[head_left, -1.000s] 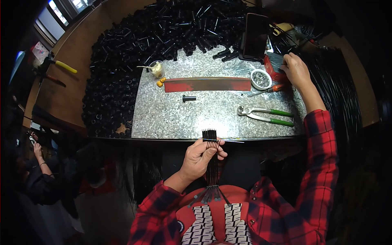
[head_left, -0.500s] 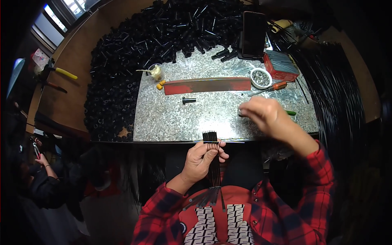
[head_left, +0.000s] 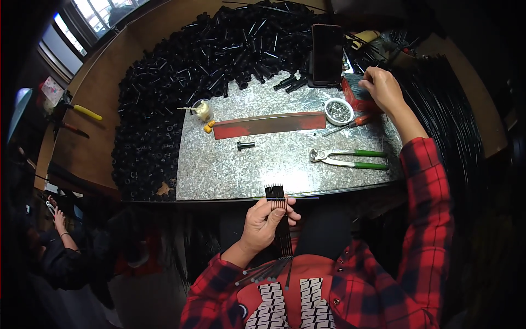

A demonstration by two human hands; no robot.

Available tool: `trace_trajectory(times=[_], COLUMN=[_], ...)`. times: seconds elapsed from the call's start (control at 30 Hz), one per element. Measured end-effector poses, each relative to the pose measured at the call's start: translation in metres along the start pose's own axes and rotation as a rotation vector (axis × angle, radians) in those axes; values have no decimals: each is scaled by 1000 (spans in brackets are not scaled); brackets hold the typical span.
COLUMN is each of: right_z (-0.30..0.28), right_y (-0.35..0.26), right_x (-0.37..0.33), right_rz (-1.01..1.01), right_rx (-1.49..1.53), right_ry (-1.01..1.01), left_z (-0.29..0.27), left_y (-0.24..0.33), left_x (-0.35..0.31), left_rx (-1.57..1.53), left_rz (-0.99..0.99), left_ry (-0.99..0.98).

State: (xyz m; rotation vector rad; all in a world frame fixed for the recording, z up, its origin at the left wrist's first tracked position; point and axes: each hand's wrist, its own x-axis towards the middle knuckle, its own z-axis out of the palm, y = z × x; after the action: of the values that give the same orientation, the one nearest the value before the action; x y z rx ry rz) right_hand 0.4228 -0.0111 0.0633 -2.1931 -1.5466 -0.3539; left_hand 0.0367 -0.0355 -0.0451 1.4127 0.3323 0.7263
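Note:
My left hand (head_left: 262, 223) is closed round a flat bundle of thin black rods (head_left: 283, 233), held at the table's front edge. Their tips stand up side by side above my fingers, and the lower ends fan out near my lap. A thin straight wire (head_left: 305, 198) lies crosswise at the bundle. My right hand (head_left: 382, 88) is over the red box (head_left: 356, 102) of thin wires at the back right. Its fingers are bent and pinched together; whatever they grip is too small to make out. Pincers (head_left: 350, 157) with green handles rest on the tabletop.
A white bowl of small metal parts (head_left: 339, 112) and an orange-handled screwdriver (head_left: 359, 120) sit beside the box. A red-brown strip (head_left: 268, 125), a black bolt-like part (head_left: 246, 145), a cup (head_left: 203, 111) and a phone (head_left: 327, 55) stand about. Black parts (head_left: 213, 49) heap behind; a co-worker's hand (head_left: 59, 222) is far left.
My right hand has moved from above the pincers to the red box at the back right, leaving the pincers in full view. My left hand still grips the rods.

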Motion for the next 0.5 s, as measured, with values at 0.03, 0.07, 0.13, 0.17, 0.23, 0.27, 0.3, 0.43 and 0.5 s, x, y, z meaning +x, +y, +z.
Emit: trace_trajectory(times=[0.03,0.07,0.13,0.17,0.23,0.27,0.3,0.43,0.5], right_z=[2,4,7,6,0,-2,-4,2,2], right_y=[2,7,10,6,-9,-25,-48,-110,-125], right_x=[2,3,3,2,-5,-13,-23,-79,-103], right_rz=[57,56,7,5,-68,-74,-111,-372,-478], right_rx=[-30,-30,-42,-40,0,8,196,587,625], right_ry=[-35,-35,18,14,85,75,11,-277,-368], left_z=[0,0,-1,-1,0,-1,-2,-6,-7], left_y=[0,0,1,1,2,2,3,-1,1], left_x=[0,1,0,1,2,2,1,-3,-5], left_rx=[0,-2,-3,-1,0,-17,-29,-28,-16], left_rz=[1,-6,-16,-12,-14,-22,-29,-31,-34], left_ry=[2,-4,-5,-7,-3,-2,7,26,38])
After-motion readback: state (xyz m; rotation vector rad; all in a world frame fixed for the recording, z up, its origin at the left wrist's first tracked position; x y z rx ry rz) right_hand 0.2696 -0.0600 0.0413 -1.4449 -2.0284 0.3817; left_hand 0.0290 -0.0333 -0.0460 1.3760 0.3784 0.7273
